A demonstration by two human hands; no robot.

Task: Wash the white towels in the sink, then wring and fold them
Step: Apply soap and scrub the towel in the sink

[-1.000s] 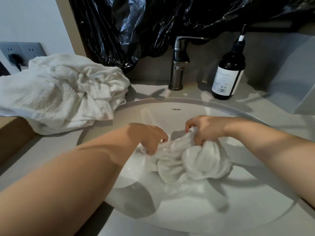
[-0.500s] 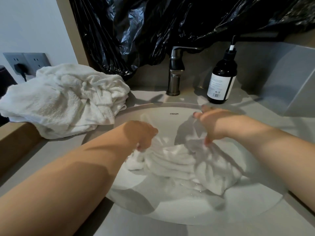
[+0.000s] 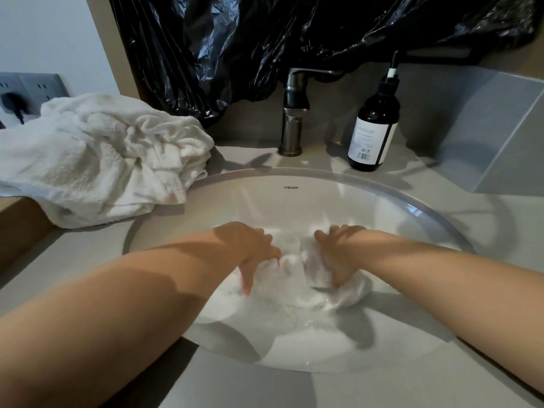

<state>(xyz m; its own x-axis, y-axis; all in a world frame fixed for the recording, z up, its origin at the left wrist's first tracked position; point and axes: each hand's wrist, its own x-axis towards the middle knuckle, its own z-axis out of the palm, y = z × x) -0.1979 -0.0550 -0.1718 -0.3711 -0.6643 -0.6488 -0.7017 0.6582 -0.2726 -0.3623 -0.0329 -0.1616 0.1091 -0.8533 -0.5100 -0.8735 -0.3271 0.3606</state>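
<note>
Since the picture half a second ago, the right hand [image 3: 338, 257] has come down from above the back of the basin, where its fingers were spread, and it now closes around the wet towel [image 3: 294, 278]. This towel was looser then; now it is gathered into a tighter bunch.

Both hands are inside the sink [image 3: 294, 207], near the middle of the bowl. The left hand [image 3: 253, 254] has its fingers curled into the left end of the wet towel, with the thumb pointing toward the near rim. The right hand holds a thick fold of the right end, and a lump of cloth comes out past it toward the right wall of the bowl. The picture is a little blurred here, so single fingers are not clear.

The bunch lies with its long axis from left to right, between the two hands and partly under them, so neither hand is nearer. I judge that washing is going on, and the next rub or twist should turn the two ends against each other along this axis.

More white towels lie in a pile of towels [image 3: 103, 160] at the back left corner of the counter [image 3: 485, 222], apart from the hands, and seemingly not washed yet.
</note>
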